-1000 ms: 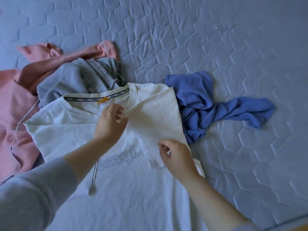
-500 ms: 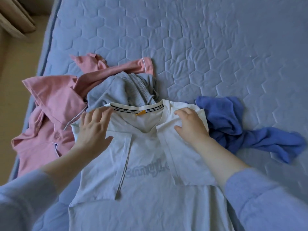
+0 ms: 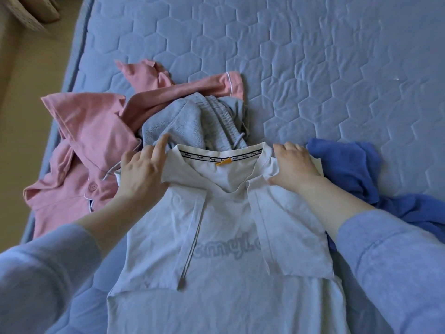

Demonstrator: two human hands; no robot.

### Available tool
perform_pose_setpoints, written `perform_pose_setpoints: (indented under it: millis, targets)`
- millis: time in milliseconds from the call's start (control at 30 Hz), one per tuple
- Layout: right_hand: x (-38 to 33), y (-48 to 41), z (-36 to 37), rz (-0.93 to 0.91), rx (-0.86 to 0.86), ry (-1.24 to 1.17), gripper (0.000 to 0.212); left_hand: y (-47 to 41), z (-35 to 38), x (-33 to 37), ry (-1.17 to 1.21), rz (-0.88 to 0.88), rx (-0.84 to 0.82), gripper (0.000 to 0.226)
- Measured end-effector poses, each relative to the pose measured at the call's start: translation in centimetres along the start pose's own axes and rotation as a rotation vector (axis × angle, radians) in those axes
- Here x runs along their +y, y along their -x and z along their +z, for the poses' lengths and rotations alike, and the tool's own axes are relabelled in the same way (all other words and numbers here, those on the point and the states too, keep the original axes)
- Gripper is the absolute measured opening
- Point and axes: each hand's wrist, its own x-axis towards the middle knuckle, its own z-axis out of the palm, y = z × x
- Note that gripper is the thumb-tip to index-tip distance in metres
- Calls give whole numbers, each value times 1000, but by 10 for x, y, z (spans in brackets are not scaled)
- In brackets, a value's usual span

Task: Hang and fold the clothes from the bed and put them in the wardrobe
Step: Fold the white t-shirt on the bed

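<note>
A white T-shirt [image 3: 224, 237] lies on the blue quilted bed [image 3: 313, 68], collar away from me, both sleeves folded in over the chest. My left hand [image 3: 142, 174] grips its left shoulder; the cloth lies over my thumb and the forefinger points up. At the right shoulder my right hand [image 3: 293, 167] has its fingers curled over the top edge and its thumb on the cloth. Beyond the collar lies a grey garment [image 3: 192, 121]. A pink garment [image 3: 89, 131] is spread at the left and a crumpled blue garment [image 3: 349, 169] at the right.
The bed's left edge [image 3: 79, 51] runs up the left side, with beige floor [image 3: 29, 75] beyond it. The far and right parts of the bed hold only bare quilt.
The right sleeve was folded in first, then the left. Both hands moved from lying flat on the shirt to taking hold of its shoulders. The camera has come a little closer.
</note>
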Motion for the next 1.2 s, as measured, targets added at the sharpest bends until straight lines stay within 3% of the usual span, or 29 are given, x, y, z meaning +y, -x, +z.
perform_pose_setpoints:
  millis: [67,133,300,400,500,733,833,1200]
  targets:
    - [4,2,1,-10,17,-18,59,2,1,-2,-1,-34,-8,110]
    - [7,4,1,-23,10,-24,52,5,2,-5,-5,-66,-26,103]
    - [14,16,-2,-81,135,18,31,10,2,-12,-48,-135,-102,46]
    - [17,27,-4,-95,215,-4,20,14,0,-11,51,-113,-110,20]
    - [16,38,-8,-121,229,91,17,26,-3,-6,139,-93,-119,23]
    - [8,85,-23,-119,252,21,14,65,-26,-3,212,-89,-12,18]
    - [8,112,-27,-103,300,15,22,89,-38,2,228,-94,23,16]
    - [6,229,-16,-155,539,4,19,196,-56,23,299,-128,115,21]
